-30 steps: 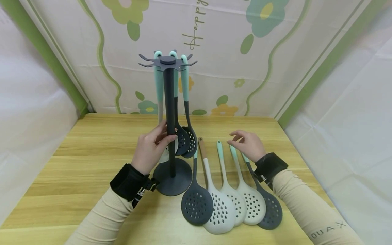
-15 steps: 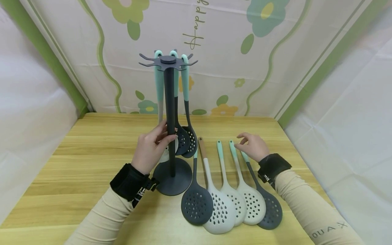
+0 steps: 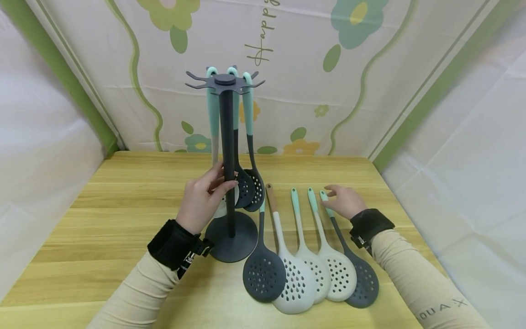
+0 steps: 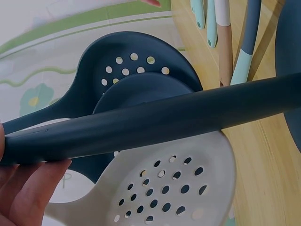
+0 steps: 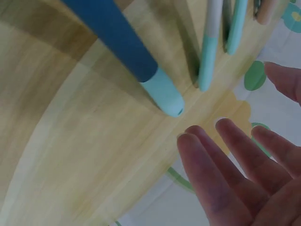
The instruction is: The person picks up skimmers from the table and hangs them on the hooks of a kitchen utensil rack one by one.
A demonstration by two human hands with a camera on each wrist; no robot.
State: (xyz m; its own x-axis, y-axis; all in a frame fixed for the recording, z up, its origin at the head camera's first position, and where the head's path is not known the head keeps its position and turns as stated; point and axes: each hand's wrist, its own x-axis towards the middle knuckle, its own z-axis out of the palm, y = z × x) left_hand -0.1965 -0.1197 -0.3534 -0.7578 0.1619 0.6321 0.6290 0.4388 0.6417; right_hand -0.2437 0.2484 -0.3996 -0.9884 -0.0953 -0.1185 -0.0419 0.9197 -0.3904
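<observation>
My left hand (image 3: 200,199) grips the dark pole of a utensil stand (image 3: 227,137) partway up; the left wrist view shows fingers against the pole (image 4: 155,120). Three mint-handled utensils hang from the hooks, among them a dark slotted spoon (image 3: 257,192) and a pale slotted one (image 4: 164,183). My right hand (image 3: 347,203) hovers at the mint handle end of the rightmost dark skimmer (image 3: 362,283). In the right wrist view its fingers (image 5: 202,174) are extended, apart from that handle tip (image 5: 165,94).
Left of that skimmer lie two pale mint-handled skimmers (image 3: 340,276), a white one with a brown handle (image 3: 295,288) and a dark one (image 3: 264,276), heads overlapping. The stand's round base (image 3: 232,249) sits on the wooden table (image 3: 102,228). A flowered cloth (image 3: 304,91) hangs behind.
My right hand has moved right, from over the second handle from the right to the rightmost skimmer's handle end. The left hand stays on the pole.
</observation>
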